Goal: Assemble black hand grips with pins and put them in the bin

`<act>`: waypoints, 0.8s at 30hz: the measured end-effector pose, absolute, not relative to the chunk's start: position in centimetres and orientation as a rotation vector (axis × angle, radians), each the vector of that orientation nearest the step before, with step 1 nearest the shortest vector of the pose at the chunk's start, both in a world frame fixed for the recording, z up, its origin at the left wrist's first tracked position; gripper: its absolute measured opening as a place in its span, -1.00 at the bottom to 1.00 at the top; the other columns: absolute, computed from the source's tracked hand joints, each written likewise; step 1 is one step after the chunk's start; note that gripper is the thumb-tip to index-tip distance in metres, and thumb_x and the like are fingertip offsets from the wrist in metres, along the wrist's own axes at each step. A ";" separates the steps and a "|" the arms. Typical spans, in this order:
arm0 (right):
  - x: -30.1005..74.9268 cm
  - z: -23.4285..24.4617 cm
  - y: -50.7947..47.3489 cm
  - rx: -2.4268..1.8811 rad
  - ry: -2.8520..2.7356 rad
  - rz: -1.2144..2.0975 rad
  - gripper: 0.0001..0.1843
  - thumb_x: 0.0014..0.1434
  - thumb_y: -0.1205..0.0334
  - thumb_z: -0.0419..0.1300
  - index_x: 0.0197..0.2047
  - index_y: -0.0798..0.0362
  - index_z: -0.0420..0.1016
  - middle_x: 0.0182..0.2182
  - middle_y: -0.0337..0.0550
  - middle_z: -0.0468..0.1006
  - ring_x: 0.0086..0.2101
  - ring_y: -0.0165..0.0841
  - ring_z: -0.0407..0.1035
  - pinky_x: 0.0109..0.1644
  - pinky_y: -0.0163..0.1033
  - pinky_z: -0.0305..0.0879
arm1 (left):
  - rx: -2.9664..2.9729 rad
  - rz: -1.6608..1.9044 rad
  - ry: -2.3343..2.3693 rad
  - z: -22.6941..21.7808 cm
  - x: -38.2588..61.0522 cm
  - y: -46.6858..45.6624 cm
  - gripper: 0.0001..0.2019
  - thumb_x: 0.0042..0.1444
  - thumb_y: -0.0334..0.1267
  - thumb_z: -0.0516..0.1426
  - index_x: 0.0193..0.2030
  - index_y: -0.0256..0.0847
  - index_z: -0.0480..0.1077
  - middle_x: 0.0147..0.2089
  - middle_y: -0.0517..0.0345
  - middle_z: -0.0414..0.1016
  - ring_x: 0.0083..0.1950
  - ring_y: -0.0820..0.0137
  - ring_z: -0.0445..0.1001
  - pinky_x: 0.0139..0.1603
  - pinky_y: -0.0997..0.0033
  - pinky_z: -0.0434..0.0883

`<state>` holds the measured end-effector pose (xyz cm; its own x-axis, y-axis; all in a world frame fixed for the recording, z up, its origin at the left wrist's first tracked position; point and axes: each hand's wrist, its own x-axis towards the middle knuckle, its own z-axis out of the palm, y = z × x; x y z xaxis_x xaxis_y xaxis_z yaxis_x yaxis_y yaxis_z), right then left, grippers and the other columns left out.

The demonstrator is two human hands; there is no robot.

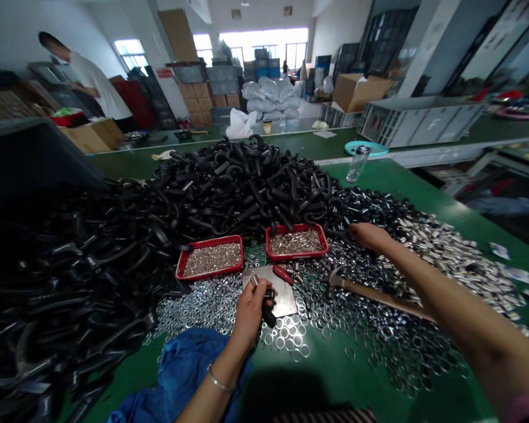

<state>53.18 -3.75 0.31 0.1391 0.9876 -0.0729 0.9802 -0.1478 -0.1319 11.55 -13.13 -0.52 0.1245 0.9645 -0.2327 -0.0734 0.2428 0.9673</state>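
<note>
My left hand [248, 314] is closed round a black curved plastic part [268, 316], over a flat metal plate [284, 294]. A shiny ribbed metal cylinder [255, 280] stands out at its fingertips. My right hand [371, 236] reaches forward to the small black pieces with metal pins [365, 207]. Its fingers are pinched together, and what they hold is hidden. A red-handled tool [283, 274] rests on the plate's upper edge. Right of the plate lies a hammer [374, 292] with a wooden handle, below my right forearm.
Black curved parts [242, 182] are heaped behind and to the left. Two red trays [242, 258] hold small metal pieces. Metal rings [291, 335] and silver cylinders [458, 252] cover much of the green table. A blue cloth [185, 364], a glass bottle [358, 164] and a person [97, 85] are around.
</note>
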 end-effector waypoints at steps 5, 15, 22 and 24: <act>53.9 0.3 -4.0 -2.365 -2.073 0.262 -0.73 0.15 0.23 0.24 -0.08 0.01 0.63 -0.17 0.01 0.64 -0.20 -0.21 0.50 -0.18 -0.24 0.29 | 1.043 0.945 1.161 -0.6 12.5 -13.2 -0.56 0.17 0.17 0.14 -0.18 -0.24 0.41 -0.29 0.11 0.53 -0.43 0.49 0.44 -0.35 0.51 0.37; 53.0 1.8 -4.0 -2.417 -2.012 0.271 -0.92 0.10 0.37 0.28 -0.43 0.13 0.57 -0.43 0.05 0.60 -0.44 -0.31 0.45 -0.34 -0.26 0.16 | 0.961 1.001 1.103 -0.3 11.8 -13.0 -0.56 0.14 0.16 0.17 -0.18 -0.25 0.40 -0.32 0.14 0.51 -0.46 0.54 0.40 -0.40 0.54 0.31; 53.0 1.2 -5.5 -2.373 -1.900 0.188 -0.90 0.15 0.38 0.27 -0.24 0.23 0.53 -0.24 0.37 0.60 -0.33 -0.20 0.47 -0.24 -0.13 0.17 | 0.809 1.120 1.128 -1.0 9.4 -11.9 -0.55 0.09 0.14 0.22 -0.20 -0.26 0.36 -0.36 0.15 0.48 -0.50 0.57 0.36 -0.41 0.54 0.32; 52.2 0.5 -5.5 -2.333 -1.900 0.269 -0.90 0.16 0.34 0.26 -0.26 0.21 0.55 -0.27 0.24 0.62 -0.33 -0.21 0.48 -0.23 -0.17 0.23 | 0.812 1.109 1.111 -1.2 9.8 -12.1 -0.55 0.10 0.14 0.22 -0.19 -0.26 0.36 -0.35 0.15 0.48 -0.49 0.57 0.36 -0.40 0.54 0.32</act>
